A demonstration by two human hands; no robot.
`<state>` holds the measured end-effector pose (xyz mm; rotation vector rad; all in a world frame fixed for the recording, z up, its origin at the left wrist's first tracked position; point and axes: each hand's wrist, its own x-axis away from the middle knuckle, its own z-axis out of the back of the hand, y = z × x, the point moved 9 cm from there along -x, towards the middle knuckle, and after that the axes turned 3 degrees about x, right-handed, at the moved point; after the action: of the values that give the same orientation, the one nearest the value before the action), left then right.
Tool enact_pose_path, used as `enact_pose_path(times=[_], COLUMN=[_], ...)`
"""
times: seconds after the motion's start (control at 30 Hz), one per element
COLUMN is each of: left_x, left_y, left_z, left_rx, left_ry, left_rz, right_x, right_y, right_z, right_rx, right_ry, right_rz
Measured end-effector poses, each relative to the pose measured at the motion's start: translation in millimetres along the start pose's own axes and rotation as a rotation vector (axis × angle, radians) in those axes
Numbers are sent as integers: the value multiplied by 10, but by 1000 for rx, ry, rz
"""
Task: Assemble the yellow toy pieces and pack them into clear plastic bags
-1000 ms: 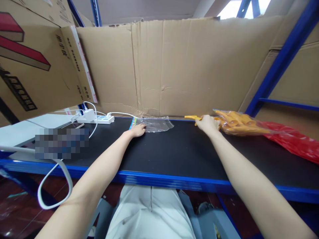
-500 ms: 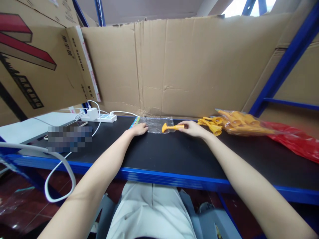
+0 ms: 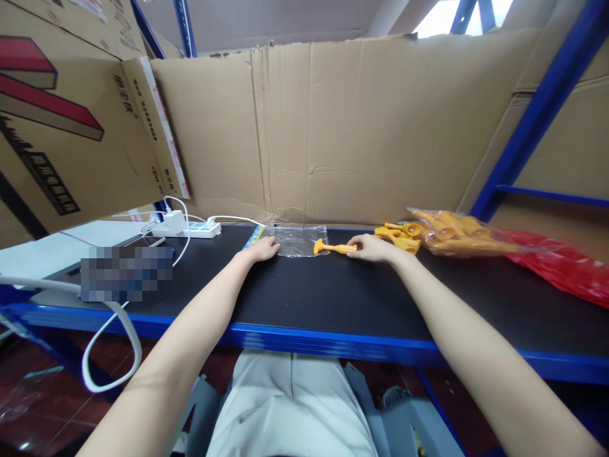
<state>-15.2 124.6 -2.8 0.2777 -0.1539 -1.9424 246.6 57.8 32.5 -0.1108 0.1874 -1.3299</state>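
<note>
My left hand [image 3: 264, 249] lies flat on the left part of a clear plastic bag [image 3: 299, 240], fingers pointing right. A strip with a colourful print runs along the bag's left edge. Between the fingers of my right hand [image 3: 375, 247] is the thick handle end of a yellow toy hammer [image 3: 335, 248]. Its curved head points left and overlaps the bag's right end; whether it is inside or on top I cannot tell. Just right of that hand lie several loose yellow plastic pieces [image 3: 399, 238], some with cup-shaped ends.
A filled clear bag of yellow pieces [image 3: 457, 231] and a red plastic bag [image 3: 556, 263] lie at the right of the black tabletop [image 3: 304, 292]. At the left are a white power strip [image 3: 202, 229], cables and a blurred-out object [image 3: 128, 273]. Cardboard [image 3: 380, 127] stands behind.
The toy hammer and my right hand have shifted very slightly to the right, and more of the handle shows. My left hand stays on the bag. The view has tilted a little.
</note>
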Motion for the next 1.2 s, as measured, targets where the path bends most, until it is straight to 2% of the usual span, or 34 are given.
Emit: enact_pose_path(times=[0.27, 0.53, 0.73, 0.93, 1.07, 1.2], left_x=[-4, 52, 86, 108, 170, 262], left_y=[0, 74, 180, 214, 472, 804], left_z=[-2, 46, 51, 87, 212, 257], left_rx=[-1, 9, 64, 7, 47, 72], left_ry=[-12, 19, 23, 49, 145, 164], left_rz=[-5, -32, -66, -44, -135, -228], right_x=[28, -11, 0, 11, 20, 41], right_y=[182, 186, 41, -73, -125, -221], right_z=[82, 65, 33, 46, 42, 15], right_rx=[80, 12, -42, -66, -93, -125], right_ry=[24, 75, 57, 45, 35, 17], right_rz=[-119, -45, 32, 74, 101, 127])
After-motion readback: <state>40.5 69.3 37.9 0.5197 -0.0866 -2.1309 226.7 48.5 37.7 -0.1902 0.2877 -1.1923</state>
